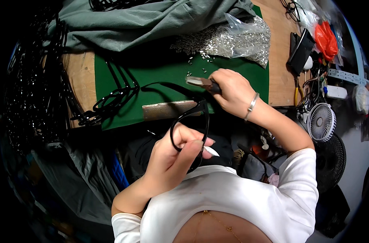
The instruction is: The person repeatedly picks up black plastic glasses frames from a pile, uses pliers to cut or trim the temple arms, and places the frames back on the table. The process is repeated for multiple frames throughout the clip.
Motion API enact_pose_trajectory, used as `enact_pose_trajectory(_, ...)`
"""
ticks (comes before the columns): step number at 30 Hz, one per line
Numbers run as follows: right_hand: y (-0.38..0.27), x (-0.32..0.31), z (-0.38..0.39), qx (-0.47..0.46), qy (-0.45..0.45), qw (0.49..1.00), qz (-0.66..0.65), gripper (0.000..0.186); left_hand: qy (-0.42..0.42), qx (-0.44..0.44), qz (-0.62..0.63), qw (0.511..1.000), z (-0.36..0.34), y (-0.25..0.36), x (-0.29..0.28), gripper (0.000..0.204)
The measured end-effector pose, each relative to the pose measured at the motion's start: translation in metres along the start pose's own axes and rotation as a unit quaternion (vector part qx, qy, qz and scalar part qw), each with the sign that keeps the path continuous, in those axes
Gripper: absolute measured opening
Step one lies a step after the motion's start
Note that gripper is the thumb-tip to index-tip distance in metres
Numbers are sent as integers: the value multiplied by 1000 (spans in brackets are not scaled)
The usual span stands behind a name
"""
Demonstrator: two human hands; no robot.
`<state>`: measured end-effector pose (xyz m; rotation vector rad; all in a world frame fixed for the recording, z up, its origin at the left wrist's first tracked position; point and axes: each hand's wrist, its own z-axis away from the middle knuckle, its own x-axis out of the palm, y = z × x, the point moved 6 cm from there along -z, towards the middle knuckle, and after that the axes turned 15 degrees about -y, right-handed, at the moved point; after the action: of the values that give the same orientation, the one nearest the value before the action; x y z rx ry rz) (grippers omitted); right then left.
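My left hand [166, 160] pinches a black eyeglass frame [206, 121] by its rim, close to my body. One dark temple arm stretches away over the green mat [241, 87]. Over the mat's right part, my right hand [235, 89] is wrapped round a pair of pliers [201, 82], whose worn metal jaws point left; whether the jaws grip anything is too small to tell. Just beyond them lie a few small silvery metal pieces [203, 71]. A worn, textured metal strip [168, 110] runs along the mat's near edge, behind the frame.
A spilling clear bag of tiny metal parts [249, 40] lies at the back beside grey-green cloth [152, 24]. More black frames [119, 95] rest at the left, next to a large dark heap [36, 93]. At right are a phone [301, 52] and a small fan [321, 121].
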<state>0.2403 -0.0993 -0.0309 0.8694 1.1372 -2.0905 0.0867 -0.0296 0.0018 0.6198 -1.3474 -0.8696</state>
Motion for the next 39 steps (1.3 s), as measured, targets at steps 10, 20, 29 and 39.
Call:
enact_pose_trajectory(10, -6, -11, 26, 32, 93, 972, -214, 15, 61, 45, -70, 995, -18, -11, 6, 48)
enact_pose_trajectory(20, -38, -11, 41, -62, 216, 818, -529, 14, 74, 133, -96, 984, -34, -20, 18, 51)
enact_pose_trajectory(29, -32, 2, 32, 22, 40, 696, -716, 21, 40, 47, -44, 997, -30, -18, 11, 51)
enact_pose_trajectory(39, -48, -12, 30, 12, -18, 735, -678, 21, 14, 7, -5, 1000, -19, 0, 6, 48)
